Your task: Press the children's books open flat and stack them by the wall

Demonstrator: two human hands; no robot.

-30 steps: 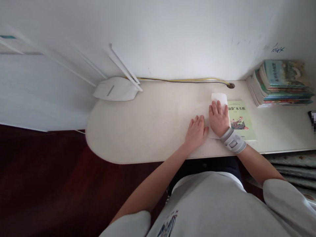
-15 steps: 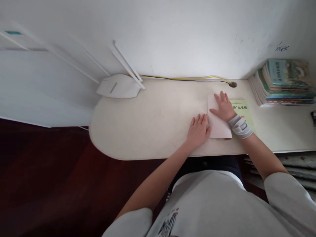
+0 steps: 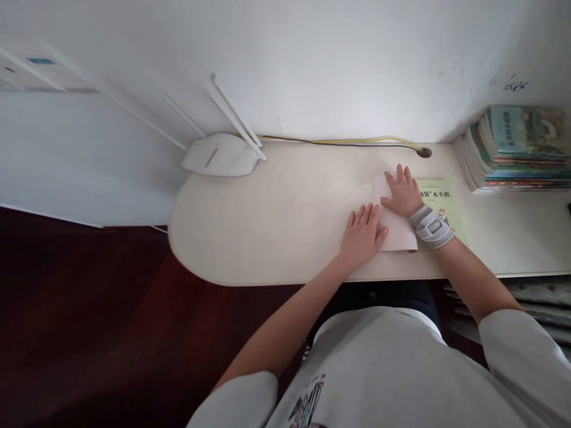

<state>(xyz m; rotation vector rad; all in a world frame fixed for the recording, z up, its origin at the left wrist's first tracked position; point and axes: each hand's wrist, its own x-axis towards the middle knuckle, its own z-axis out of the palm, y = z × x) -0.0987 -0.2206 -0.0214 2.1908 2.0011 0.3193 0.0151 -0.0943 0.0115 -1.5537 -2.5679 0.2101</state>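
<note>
A pale, pinkish-white sheet (image 3: 398,235) lies over the left part of a light green book (image 3: 448,208), whose printed title and small picture show on the right. The sheet's lower right corner curls up slightly. My right hand (image 3: 404,193), with a grey and white wrap on its wrist, rests on the upper part of the sheet, fingers spread. Flat beside it, my left hand (image 3: 360,235) lies along the sheet's left edge, with its thumb over the paper. Neither hand grips anything.
A stack of books (image 3: 521,148) stands against the wall at the right. A white router (image 3: 220,157) with antennas sits at the desk's far left. Yellow and black cables (image 3: 339,141) run along the wall to a hole (image 3: 424,153). The white desk (image 3: 250,238) has a rounded left end.
My left hand has edged rightward onto the sheet, its thumb now further over it. My right hand has shifted slightly left, uncovering more of the green cover. The camera view has shifted a little.
</note>
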